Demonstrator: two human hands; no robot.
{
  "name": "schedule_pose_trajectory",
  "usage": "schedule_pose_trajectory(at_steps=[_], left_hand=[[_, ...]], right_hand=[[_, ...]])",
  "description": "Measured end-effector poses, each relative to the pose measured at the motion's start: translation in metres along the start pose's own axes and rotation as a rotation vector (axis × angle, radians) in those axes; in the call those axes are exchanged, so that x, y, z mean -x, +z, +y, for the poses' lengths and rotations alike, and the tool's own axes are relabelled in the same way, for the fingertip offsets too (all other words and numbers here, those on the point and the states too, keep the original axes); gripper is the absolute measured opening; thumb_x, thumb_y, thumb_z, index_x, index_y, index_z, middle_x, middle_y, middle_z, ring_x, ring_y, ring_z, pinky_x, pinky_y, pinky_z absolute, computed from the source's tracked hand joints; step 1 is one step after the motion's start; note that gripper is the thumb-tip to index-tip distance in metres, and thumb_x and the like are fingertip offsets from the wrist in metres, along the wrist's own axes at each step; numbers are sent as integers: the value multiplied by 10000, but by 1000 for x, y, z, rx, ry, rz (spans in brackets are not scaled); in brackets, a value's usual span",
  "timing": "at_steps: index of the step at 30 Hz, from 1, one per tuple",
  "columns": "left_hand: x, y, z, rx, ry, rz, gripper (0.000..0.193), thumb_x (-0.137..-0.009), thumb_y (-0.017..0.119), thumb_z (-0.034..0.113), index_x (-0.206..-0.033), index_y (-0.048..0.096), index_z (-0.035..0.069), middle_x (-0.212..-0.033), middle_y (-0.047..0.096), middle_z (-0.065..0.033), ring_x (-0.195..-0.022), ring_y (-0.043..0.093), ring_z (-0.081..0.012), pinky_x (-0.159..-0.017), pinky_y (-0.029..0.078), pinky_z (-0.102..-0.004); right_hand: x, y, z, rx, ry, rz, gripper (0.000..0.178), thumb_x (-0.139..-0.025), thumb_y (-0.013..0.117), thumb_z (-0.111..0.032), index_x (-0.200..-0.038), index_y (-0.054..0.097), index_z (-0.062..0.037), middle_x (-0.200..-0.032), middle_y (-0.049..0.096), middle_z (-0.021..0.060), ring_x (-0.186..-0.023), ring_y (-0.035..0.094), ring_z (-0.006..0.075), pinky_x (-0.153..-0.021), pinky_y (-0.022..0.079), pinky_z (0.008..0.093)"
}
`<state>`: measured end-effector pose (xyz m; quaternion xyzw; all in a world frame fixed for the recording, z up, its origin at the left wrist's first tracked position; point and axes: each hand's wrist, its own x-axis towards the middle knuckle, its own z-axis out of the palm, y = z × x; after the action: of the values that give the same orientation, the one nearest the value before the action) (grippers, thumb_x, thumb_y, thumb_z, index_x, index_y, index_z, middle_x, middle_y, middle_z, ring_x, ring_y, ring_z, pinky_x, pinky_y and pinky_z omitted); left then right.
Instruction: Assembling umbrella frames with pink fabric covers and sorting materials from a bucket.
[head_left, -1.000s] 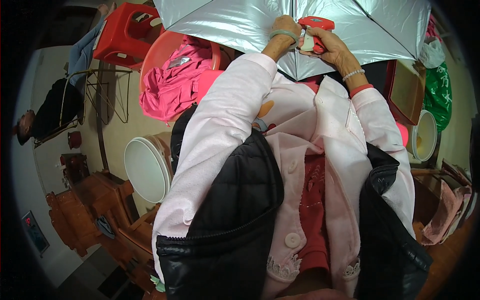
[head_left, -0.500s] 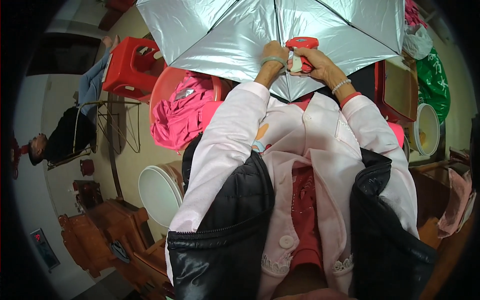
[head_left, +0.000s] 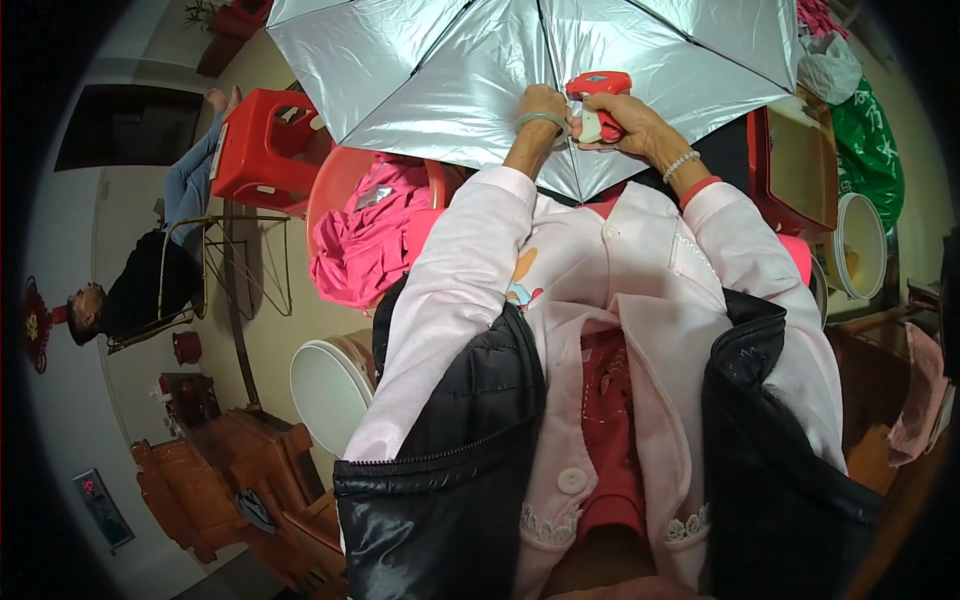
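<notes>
A silver-lined umbrella (head_left: 430, 105) lies spread across the top of the view, its dark ribs running outward over the shiny fabric. My left hand (head_left: 543, 108), a bangle at its wrist, is closed against the fabric beside a middle rib and appears to pinch it; its fingertips are hidden. Just to the right, my right hand (head_left: 640, 124) wraps round a red and white hand tool (head_left: 600, 84) whose exact kind I cannot make out. The tool's white part faces my left hand, over the umbrella's near panel.
Left of my arm, a red basin (head_left: 325, 200) holds pink cloth (head_left: 372, 240), with a red stool (head_left: 262, 150) beyond it. White buckets (head_left: 330, 390) stand on both sides. A brown case (head_left: 800, 165) and green bag (head_left: 868, 150) are at right. Another person (head_left: 150, 275) reclines far left.
The whole view has shifted slightly, so the surroundings sit a little differently. Both hands keep nearly the same place and hold on the umbrella and the tool.
</notes>
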<state>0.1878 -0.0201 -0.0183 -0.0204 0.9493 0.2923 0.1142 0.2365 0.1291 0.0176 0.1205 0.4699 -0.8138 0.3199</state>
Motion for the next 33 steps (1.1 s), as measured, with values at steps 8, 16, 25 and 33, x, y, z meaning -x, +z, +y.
schedule_pose_trajectory(at_steps=[8,16,25,33], left_hand=[[19,-15,34,475,-268,-133,207,-790,568,226,-890,651,64,-813,650,-60,-731,641,-169,-606,506,-277],[12,-9,20,595,-106,-81,184,-795,468,67,-712,574,-58,-565,591,-131,-433,581,-208,-372,446,-313],[17,-20,5,843,-114,-165,149,-779,496,54,-738,547,-80,-573,556,-133,-404,517,-190,-364,409,-300],[18,-11,4,940,-85,-90,140,-767,465,20,-724,540,-91,-551,549,-153,-383,510,-216,-355,405,-307]], right_hand=[[0,-24,-4,-75,25,-61,246,-794,554,-169,-981,491,-22,-835,610,134,-725,621,232,-694,534,417],[-2,-27,-3,-81,27,-109,264,-775,535,-139,-990,473,0,-828,606,134,-722,617,235,-656,536,429],[-1,-13,-2,21,52,-105,217,-806,528,-205,-935,510,-32,-803,612,115,-701,616,199,-605,547,363],[1,-12,-2,53,46,-125,181,-795,525,-197,-866,532,-31,-765,613,106,-661,610,194,-568,544,348]])
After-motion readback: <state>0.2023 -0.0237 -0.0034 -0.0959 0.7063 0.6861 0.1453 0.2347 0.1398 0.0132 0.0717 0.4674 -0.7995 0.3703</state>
